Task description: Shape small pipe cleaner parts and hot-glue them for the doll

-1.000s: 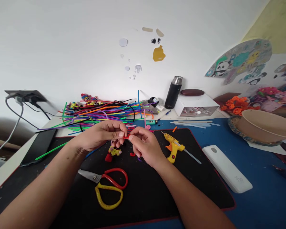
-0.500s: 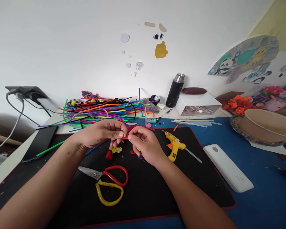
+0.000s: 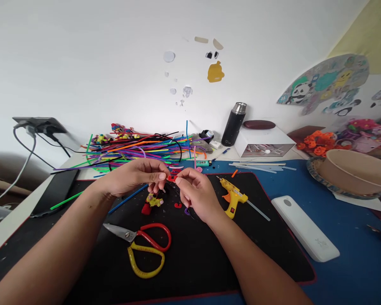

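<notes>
Against a white wall [image 3: 82, 76] dotted with stickers, we have a blue tabletop [image 3: 352, 258] with a black mat [image 3: 209, 262] on it. Above the mat, near its far edge, our two hands are close together, a small red piece [image 3: 172, 179] between them. Our left hand [image 3: 142, 176] pinches one end with thumb and fingers; our right hand [image 3: 197, 190] pinches the other. Our fingers hide part of it, so we cannot tell its full shape.

Below our hands, a yellow and red fuzzy figure [image 3: 154, 201] and a red curl [image 3: 178, 206] lie on the mat, a purple bit [image 3: 186, 211] just beside our right hand. Nearer us rest scissors [image 3: 146, 235] with one red handle and one yellow. To the right lies a yellow glue gun [image 3: 233, 197], a clear glue stick [image 3: 258, 210] in its back. Along the wall we see a heap of colorful pipe cleaners [image 3: 139, 148], a black flask [image 3: 233, 127] and a white box [image 3: 263, 140] with a dark red case [image 3: 259, 125] on top.
</notes>
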Motion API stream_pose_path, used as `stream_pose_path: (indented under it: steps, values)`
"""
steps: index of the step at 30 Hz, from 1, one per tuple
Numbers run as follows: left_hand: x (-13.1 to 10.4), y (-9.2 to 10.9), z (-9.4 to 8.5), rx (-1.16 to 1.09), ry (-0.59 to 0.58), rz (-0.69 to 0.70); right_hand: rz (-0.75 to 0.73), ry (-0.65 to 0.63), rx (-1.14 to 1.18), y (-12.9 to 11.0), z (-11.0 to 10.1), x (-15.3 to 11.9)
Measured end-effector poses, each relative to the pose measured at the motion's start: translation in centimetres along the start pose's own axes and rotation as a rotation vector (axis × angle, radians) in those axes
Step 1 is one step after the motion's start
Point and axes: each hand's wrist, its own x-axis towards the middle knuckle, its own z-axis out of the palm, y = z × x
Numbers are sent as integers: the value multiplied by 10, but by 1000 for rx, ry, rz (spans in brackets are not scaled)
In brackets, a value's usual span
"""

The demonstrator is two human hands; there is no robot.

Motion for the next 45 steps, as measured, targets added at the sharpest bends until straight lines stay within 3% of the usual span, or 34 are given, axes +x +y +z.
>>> stream_pose_path:
  steps: [7, 16, 26, 33, 38, 45]
  values:
    - [-1, 2, 0, 38, -41, 15, -6, 24, -19, 0, 1, 0]
    - [-2, 10, 10, 78, -11, 25, -31, 4, -42, 4, 2, -1]
    - [-2, 13, 6, 189, 32, 17, -28, 50, -58, 1, -2, 0]
    - [-1, 9, 30, 600, 42, -6, -18, 238, 42, 4, -10, 8]
    - [6, -7, 51, 860, 43, -12, -7, 232, 50, 3, -9, 8]
    - [9, -15, 66, 1205, -14, -68, -4, 210, 52, 4, -7, 6]
